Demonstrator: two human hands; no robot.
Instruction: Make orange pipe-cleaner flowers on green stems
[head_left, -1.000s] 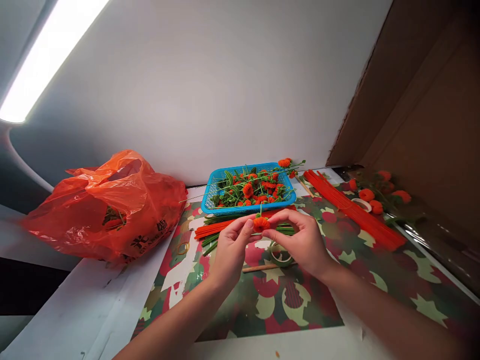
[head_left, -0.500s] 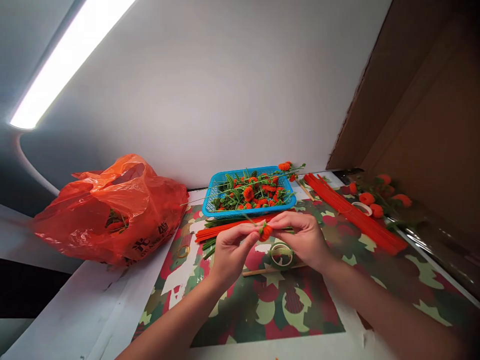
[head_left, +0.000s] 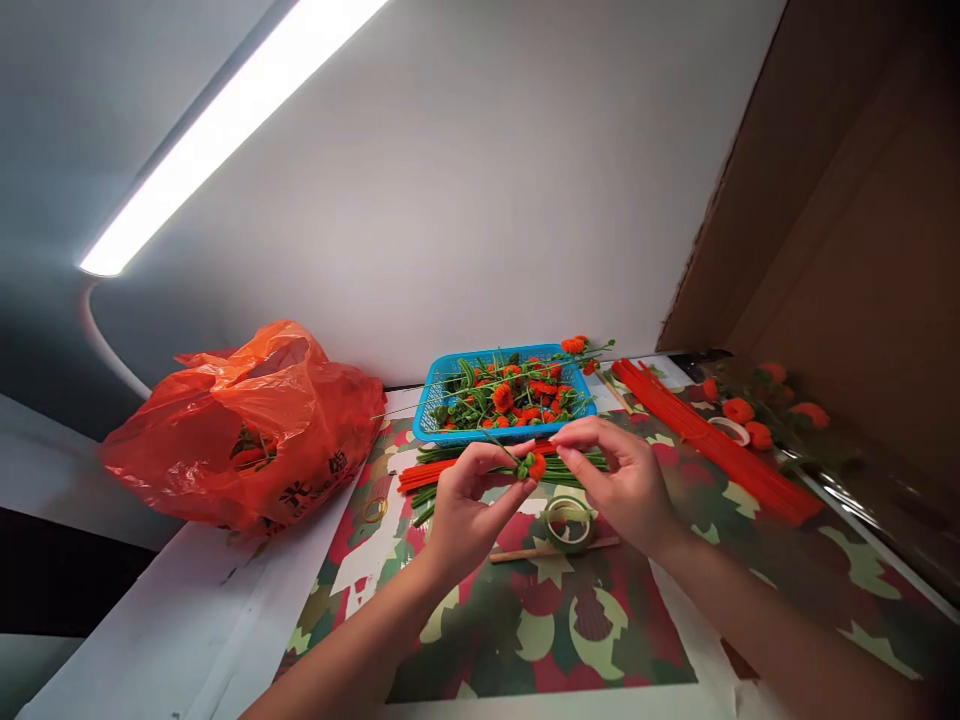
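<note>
My left hand [head_left: 466, 505] pinches a small orange pipe-cleaner flower [head_left: 534, 465] with a thin green stem, held above the patterned mat [head_left: 600, 620]. Close on its right, the fingertips of my right hand [head_left: 622, 480] are pressed together at the same flower. Behind the hands stands a blue basket [head_left: 439, 395] filled with finished orange flowers on green stems. Loose orange and green pipe cleaners [head_left: 427, 476] lie between the basket and my hands. A roll of green tape [head_left: 568, 520] and a wooden stick [head_left: 525, 550] rest under my right hand.
An orange plastic bag [head_left: 247, 430] sits at the left against the white wall. A long bundle of orange pipe cleaners [head_left: 712, 440] lies at the right, with orange flowers [head_left: 739, 410] and a white tape ring [head_left: 727, 428] beyond it. A brown cardboard wall [head_left: 847, 230] closes off the right.
The flower has been turned between my fingers and now points more to the left, its green stem showing. Both hands stay together; the view has shifted slightly.
</note>
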